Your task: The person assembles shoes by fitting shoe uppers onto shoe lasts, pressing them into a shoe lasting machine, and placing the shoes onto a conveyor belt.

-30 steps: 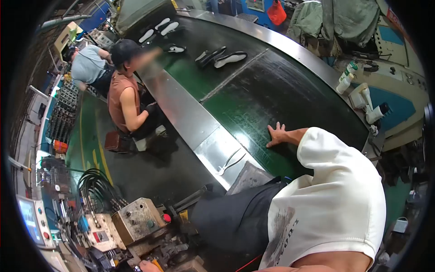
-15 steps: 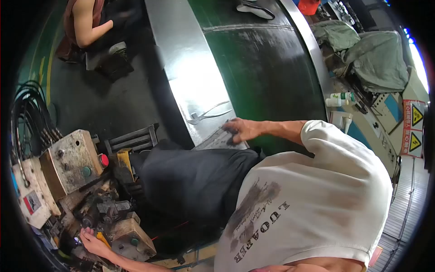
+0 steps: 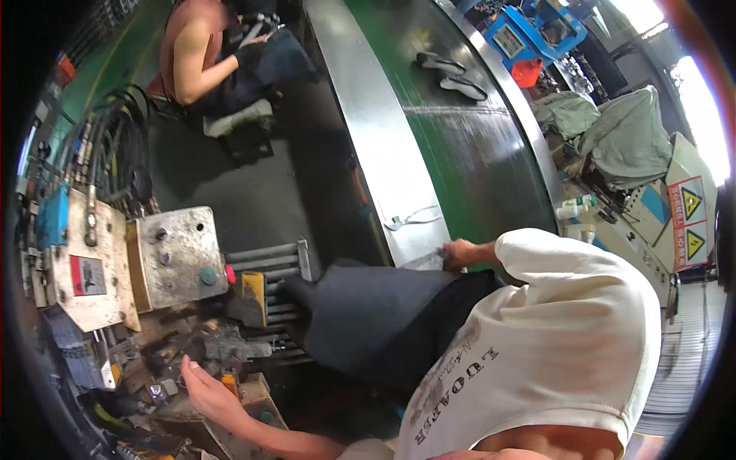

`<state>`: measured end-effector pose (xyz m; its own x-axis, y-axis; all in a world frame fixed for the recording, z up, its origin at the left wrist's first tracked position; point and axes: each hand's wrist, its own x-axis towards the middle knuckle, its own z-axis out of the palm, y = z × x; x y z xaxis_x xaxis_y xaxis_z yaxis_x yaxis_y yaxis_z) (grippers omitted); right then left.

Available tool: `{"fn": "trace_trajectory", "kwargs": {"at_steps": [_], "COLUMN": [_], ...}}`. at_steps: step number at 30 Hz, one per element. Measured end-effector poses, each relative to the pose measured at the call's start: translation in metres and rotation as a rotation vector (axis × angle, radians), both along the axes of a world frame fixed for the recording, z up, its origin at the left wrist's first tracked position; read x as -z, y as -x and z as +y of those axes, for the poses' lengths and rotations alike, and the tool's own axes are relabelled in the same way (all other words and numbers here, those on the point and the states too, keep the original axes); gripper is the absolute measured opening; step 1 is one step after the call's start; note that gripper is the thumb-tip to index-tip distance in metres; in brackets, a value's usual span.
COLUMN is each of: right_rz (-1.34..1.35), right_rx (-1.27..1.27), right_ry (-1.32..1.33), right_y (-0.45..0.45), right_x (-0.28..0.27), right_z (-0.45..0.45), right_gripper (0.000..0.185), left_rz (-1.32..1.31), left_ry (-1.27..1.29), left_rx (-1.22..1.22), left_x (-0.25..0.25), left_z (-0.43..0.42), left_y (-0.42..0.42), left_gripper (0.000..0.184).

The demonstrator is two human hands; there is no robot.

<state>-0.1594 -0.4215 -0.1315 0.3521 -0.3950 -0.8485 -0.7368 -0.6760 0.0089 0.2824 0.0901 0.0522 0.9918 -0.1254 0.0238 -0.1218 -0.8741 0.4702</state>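
Observation:
Near the machine parts at the lower left, my left hand [image 3: 208, 392] is open, its fingers extended, beside a small metal fitting [image 3: 159, 392]. My right hand [image 3: 462, 254] is closed at the metal table edge, over a grey worn pad [image 3: 426, 263]; what its fingers hold is too small to tell. Metal pincers [image 3: 412, 218] lie just beyond the pad on the metal strip [image 3: 383, 134]. A dark apron [image 3: 376, 310] covers my lap.
A machine box [image 3: 182, 257] with a red button [image 3: 230, 274] stands at the left. Another person [image 3: 201, 65] sits at the upper left. Shoes [image 3: 463, 88] lie on the green-black belt [image 3: 475, 142]. Bottles [image 3: 576, 205] and cloth-covered equipment [image 3: 629, 138] are at the right.
My right hand has come from lying spread on the belt to the grey pad and has closed. The view has turned, and more of my left hand shows. The seated person's arms have moved.

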Motion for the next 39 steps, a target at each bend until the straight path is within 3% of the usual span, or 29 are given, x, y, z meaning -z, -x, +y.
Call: {"fn": "trace_trajectory", "kwargs": {"at_steps": [2,4,7,8,10,17,20,24,26,28,30,33,34,35,36,37,38,39], "right_rz": [-0.102,-0.242,-0.088,-0.178,-0.195,-0.432,-0.466,-0.492,-0.461,-0.43,-0.401,-0.36,-0.347,-0.405,-0.47,-0.844,-0.846,-1.074], "right_rx": [-0.115,-0.202,-0.364,-0.425,-0.472,-0.501,-0.488,-0.485,-0.464,-0.454,-0.442,-0.699,-0.817,-0.879,-0.74,-0.78,-0.784,-0.711], "right_ry": [-0.009,-0.117,-0.269,-0.228,-0.215,-0.202,-0.179,-0.168,-0.192,-0.186,-0.2,-0.206,-0.215,-0.155,-0.143,-0.015,-0.089,-0.121], "right_y": [-0.01,0.028,-0.017,-0.011,-0.009,0.016,0.023,0.025,0.022,0.021,0.018,-0.024,-0.044,-0.077,-0.118,-0.147,-0.197,-0.229], "right_x": [-0.033,0.035,-0.027,-0.029,-0.029,0.002,0.002,0.0,-0.003,-0.002,-0.009,-0.008,-0.008,-0.014,-0.032,-0.053,-0.084,-0.091], "right_z": [0.01,-0.024,-0.032,-0.033,-0.034,-0.041,-0.039,-0.036,-0.036,-0.036,-0.034,-0.042,-0.042,-0.032,-0.019,0.003,0.024,0.049], "right_gripper": [0.053,0.051,0.047,0.046,0.05,0.05,0.053,0.052,0.054,0.052,0.051,0.045,0.045,0.039,0.03,0.024,0.024,0.024], "left_rz": [-0.078,-0.169,-0.341,-0.361,-0.354,-0.202,-0.237,0.049,0.009,-0.183,-0.26,-0.202,-0.144,-0.08,-0.01,-0.042,-0.051,-0.064], "left_ry": [-0.091,-0.073,-0.253,-0.322,-0.224,-0.263,-0.117,0.116,-0.057,-0.242,-0.264,-0.254,-0.176,-0.103,-0.034,-0.055,-0.039,-0.021], "left_rx": [-0.023,-0.045,-0.123,-0.163,-0.133,0.038,0.091,-0.085,-0.001,-0.269,-0.46,-0.107,-0.134,-0.161,-0.191,-0.224,-0.193,-0.166], "left_x": [-0.001,0.007,0.015,0.018,0.022,0.033,0.05,0.044,0.063,0.058,0.035,0.044,0.05,0.057,0.055,0.052,0.051,0.052], "left_z": [-0.002,0.004,0.007,0.007,0.003,0.057,0.079,0.069,0.094,0.055,0.003,0.024,0.031,0.039,0.038,0.036,0.035,0.036], "left_y": [0.002,0.001,-0.004,0.004,0.017,-0.023,-0.049,-0.061,-0.086,-0.075,-0.052,-0.067,-0.073,-0.075,-0.067,-0.057,-0.058,-0.058], "left_gripper": [0.04,0.039,0.036,0.036,0.035,0.033,0.031,0.023,0.025,0.025,0.025,0.026,0.025,0.025,0.026,0.024,0.022,0.021]}}
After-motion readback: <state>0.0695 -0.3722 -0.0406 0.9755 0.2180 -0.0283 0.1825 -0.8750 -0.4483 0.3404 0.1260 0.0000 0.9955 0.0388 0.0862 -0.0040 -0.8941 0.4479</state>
